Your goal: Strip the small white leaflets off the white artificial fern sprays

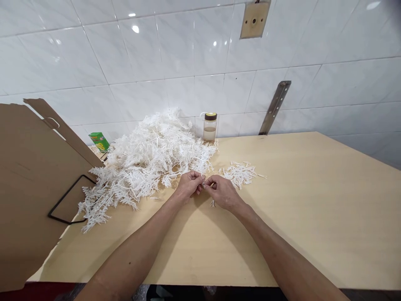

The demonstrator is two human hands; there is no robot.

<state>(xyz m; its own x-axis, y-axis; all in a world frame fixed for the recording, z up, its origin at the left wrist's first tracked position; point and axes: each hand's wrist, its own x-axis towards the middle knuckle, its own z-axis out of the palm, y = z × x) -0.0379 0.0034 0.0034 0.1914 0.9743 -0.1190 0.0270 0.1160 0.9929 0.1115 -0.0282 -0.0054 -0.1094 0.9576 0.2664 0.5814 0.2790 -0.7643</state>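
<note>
My left hand (190, 184) and my right hand (220, 190) meet fingertip to fingertip above the wooden table, both pinched around a small white piece (204, 182) mostly hidden by the fingers. Behind and left of them lies a big heap of white branching sprigs (156, 150). A much smaller pile of white sprigs (240, 173) rests just beyond my right hand. One tiny white bit (213, 203) is on the table below my right hand.
Cardboard (28, 179) stands at the left, beside a black wire frame (52, 209). A green box (99, 142) and a lidded bottle (210, 127) are behind the table (313, 209) near the tiled wall. A metal bracket (275, 106) leans there.
</note>
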